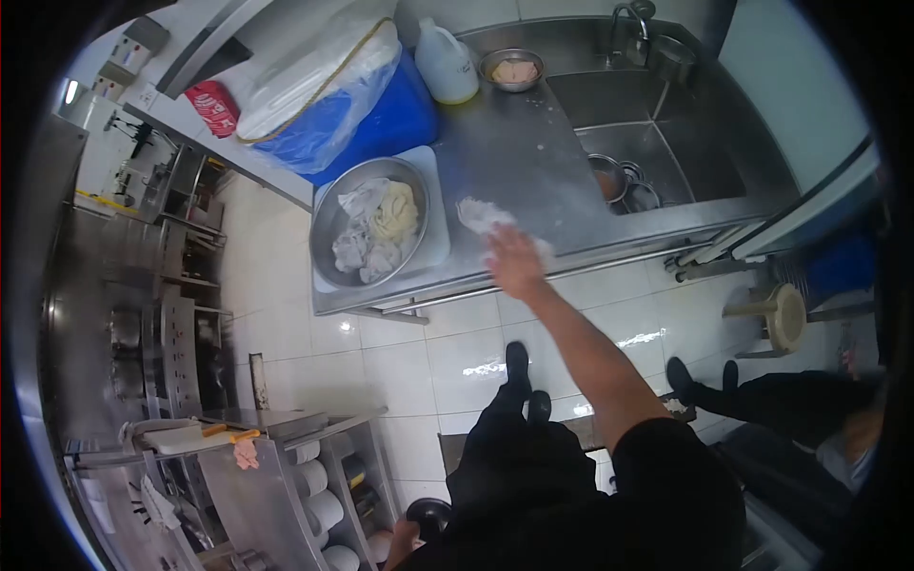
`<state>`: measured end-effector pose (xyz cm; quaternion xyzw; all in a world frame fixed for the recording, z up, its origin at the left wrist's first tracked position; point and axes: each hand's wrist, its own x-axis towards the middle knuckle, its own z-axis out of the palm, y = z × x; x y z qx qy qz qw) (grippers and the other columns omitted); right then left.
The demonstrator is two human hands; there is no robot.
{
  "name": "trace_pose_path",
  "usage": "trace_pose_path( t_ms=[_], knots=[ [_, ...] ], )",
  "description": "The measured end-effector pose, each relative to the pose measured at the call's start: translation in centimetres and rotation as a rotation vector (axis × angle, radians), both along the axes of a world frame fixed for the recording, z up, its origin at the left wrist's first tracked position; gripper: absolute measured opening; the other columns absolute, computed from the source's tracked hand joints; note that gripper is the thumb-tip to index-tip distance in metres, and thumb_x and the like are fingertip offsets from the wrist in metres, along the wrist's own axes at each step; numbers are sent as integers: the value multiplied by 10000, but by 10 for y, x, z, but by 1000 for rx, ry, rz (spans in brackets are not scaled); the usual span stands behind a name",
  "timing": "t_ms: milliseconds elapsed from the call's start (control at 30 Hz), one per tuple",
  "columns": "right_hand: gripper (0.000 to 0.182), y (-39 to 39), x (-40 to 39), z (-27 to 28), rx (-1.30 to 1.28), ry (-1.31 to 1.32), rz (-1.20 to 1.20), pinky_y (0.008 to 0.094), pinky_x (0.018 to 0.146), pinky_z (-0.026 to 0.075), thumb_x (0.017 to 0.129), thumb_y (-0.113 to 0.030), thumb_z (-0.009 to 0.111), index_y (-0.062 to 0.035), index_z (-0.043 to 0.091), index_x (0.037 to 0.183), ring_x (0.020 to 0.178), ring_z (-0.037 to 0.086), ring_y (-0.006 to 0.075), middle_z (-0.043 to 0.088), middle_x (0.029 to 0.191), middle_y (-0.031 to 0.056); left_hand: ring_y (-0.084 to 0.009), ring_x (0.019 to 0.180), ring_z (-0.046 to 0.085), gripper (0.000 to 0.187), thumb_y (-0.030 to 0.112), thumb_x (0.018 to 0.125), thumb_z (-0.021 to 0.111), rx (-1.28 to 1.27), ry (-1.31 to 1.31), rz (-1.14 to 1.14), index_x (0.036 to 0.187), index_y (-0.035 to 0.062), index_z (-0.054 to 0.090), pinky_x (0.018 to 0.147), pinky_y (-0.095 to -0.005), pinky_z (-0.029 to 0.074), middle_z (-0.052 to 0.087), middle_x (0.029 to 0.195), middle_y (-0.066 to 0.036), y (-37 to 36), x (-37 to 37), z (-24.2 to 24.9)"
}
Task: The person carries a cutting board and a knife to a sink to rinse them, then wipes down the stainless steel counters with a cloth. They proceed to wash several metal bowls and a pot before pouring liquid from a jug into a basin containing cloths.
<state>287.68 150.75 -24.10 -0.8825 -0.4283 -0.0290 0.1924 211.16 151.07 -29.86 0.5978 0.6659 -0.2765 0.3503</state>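
Note:
My right hand (515,263) reaches over the front edge of the steel counter (509,157), its fingers stretched out flat on a white cloth (484,215). Part of the cloth shows beyond the fingertips and part to the right of the hand. Low in the view, my left hand (404,541) is closed on the rim of a dark round bowl (429,517). A steel bowl (322,228) holding crumpled white and pale yellow cloths or gloves sits left of my right hand, on a white board (440,238).
A blue cooler (409,105), jug (446,65), small bowl (512,72) and sink (657,143) line the back. Stacked white bowls (324,511) fill a shelf at lower left. Another person's dark-clad legs (762,404) and a stool (786,319) are at the right.

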Motion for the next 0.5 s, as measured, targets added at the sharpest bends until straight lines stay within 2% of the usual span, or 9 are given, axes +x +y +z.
trace_pose_path(
  t_ms=[100, 167, 233, 267, 333, 367, 400, 500],
  knots=[
    [496, -71, 89, 14, -73, -36, -127, 476, 1205, 283, 1017, -325, 503, -82, 505, 1449, 1460, 350, 346, 442, 1545, 140, -422, 1004, 704, 481, 19, 795, 536, -141, -188, 135, 1270, 4, 606, 742, -507, 637, 675, 1173, -254, -15, 5, 8],
    [447, -109, 159, -8, -48, -265, -275, 486, 1121, 359, 1007, -319, 511, -78, 562, 1380, 1363, 456, 341, 525, 1463, 146, -417, 1001, 705, 479, 9, 797, 531, -220, -337, 228, 1269, 12, 609, 743, -513, 638, 676, 1170, -248, -17, 27, 2],
    [407, -137, 231, -26, -69, -181, -333, 498, 1012, 432, 998, -306, 512, -86, 594, 1330, 1221, 548, 353, 612, 1306, 173, -399, 1006, 706, 483, -3, 806, 515, -250, -416, 283, 1278, 23, 610, 776, -501, 623, 682, 1167, -228, -14, 57, -10],
    [377, -141, 251, -20, -86, -153, -381, 508, 1002, 435, 991, -262, 521, -85, 598, 1315, 1178, 556, 377, 611, 1263, 182, -383, 1012, 706, 489, -11, 815, 502, -219, -389, 286, 1289, 30, 610, 809, -486, 608, 687, 1166, -212, -8, 76, -21],
    [327, -148, 266, -4, -135, -74, -471, 527, 982, 441, 977, -174, 540, -84, 604, 1285, 1092, 571, 425, 609, 1179, 202, -351, 1025, 707, 503, -26, 832, 475, -91, -277, 278, 1311, 44, 611, 874, -457, 577, 697, 1163, -179, -1, 111, -44],
    [320, -149, 262, 3, -94, -55, -462, 524, 972, 449, 965, -162, 557, -87, 612, 1271, 1096, 570, 423, 610, 1161, 201, -335, 1031, 707, 510, -33, 840, 462, -26, -233, 291, 1321, 51, 611, 907, -442, 562, 703, 1162, -163, 0, 125, -52],
    [313, -140, 265, 19, -36, -50, -454, 522, 961, 457, 952, -151, 573, -91, 620, 1256, 1099, 569, 422, 611, 1144, 200, -308, 1095, 689, 494, -28, 865, 450, -32, -347, 566, 1323, 53, 615, 943, -397, 543, 704, 1192, -160, -1, 154, -42],
    [332, -101, 246, 79, 102, -56, -324, 507, 938, 469, 895, -117, 619, -77, 627, 1224, 1076, 583, 399, 620, 1138, 190, -278, 1150, 667, 523, -24, 875, 454, 1, -319, 335, 1367, 70, 605, 982, -376, 517, 692, 1247, -166, 38, 226, -21]
  ],
)
